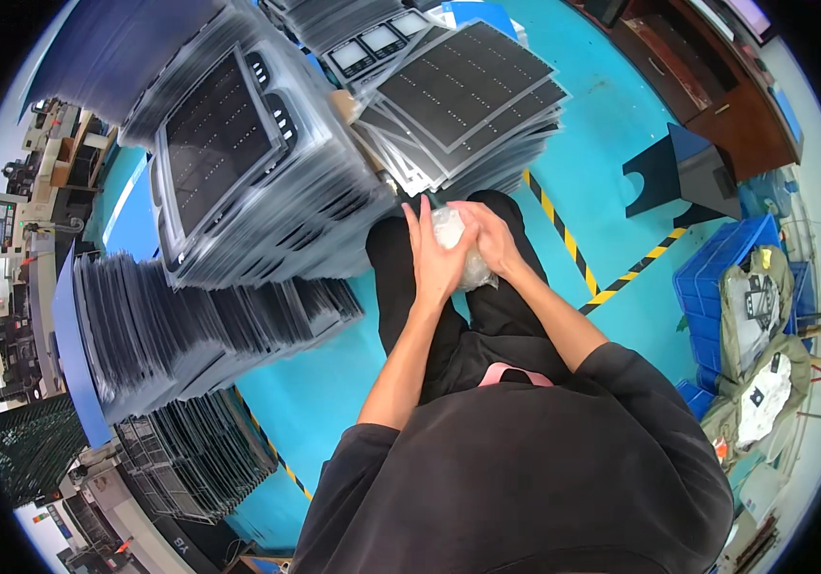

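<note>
Above my lap, a crumpled clear plastic bag (477, 272) with something white in it sits between my two hands. My left hand (434, 256) presses on its left side, the fingers stretched forward and the thumb across it. From the right, my right hand (493, 237) curls over the bag, fingers and thumb against it. What the bag contains is too small to make out. Just beyond my hands rises a stack of flat dark panels (468, 81) with light edges.
To the left stand tall stacks of dark plastic sheets (219, 143) and a lower row of thin sheets (190, 330). A black stand (683, 172) and blue crates (717, 287) are on the right. Yellow-black tape (564, 234) marks the turquoise floor (602, 105).
</note>
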Motion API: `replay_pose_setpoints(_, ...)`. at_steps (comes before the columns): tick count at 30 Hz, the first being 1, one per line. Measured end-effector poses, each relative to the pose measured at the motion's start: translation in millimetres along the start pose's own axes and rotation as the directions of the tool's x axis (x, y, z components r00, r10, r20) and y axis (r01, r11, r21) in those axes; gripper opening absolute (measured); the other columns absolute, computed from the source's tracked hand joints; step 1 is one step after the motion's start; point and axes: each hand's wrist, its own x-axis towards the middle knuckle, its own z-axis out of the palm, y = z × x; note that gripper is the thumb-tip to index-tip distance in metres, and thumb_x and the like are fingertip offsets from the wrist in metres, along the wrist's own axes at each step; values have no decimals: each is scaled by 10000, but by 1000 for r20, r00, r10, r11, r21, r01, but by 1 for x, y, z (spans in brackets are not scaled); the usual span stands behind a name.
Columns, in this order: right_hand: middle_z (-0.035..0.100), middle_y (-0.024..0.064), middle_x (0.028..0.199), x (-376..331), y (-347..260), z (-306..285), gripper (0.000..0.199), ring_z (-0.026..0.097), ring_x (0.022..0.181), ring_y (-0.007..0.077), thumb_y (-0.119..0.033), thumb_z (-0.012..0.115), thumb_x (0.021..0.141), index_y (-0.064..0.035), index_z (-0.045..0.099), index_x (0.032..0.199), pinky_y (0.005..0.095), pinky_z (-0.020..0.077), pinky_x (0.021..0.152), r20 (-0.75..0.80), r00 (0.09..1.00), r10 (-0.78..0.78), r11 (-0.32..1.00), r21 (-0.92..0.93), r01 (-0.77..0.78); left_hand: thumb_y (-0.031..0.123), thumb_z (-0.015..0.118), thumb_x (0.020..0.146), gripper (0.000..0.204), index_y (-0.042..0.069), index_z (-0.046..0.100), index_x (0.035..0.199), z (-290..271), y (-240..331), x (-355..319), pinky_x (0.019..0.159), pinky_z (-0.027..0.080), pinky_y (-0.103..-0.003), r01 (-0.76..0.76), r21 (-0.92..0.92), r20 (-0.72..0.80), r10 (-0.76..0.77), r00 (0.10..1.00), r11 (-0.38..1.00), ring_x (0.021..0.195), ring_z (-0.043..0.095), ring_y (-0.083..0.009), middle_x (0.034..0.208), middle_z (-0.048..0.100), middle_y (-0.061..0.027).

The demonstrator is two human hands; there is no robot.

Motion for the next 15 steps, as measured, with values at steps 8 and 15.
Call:
replay_pose_setpoints(8,620,263,853,9,17,16,420,616,832,464,-340,483,1066,58,587,981,455,481,752,-93,958,270,963,50,-266,314,711,942,338,11,572,890,24,-13,0,825,452,-509,104,-61,-92,-110,990,993,935,578,-414,962,589,-179)
replay_pose_setpoints(15,643,218,940,0,39,7,332,658,902,305,-287,509,1079,28,614,1071,412,500,830,-8,965,262,965,20,-261,234,679,962,271,3,566,877,22,-19,1,821,460,-489,40,-86,9,-39,999,996,928,575,-407,950,583,-181)
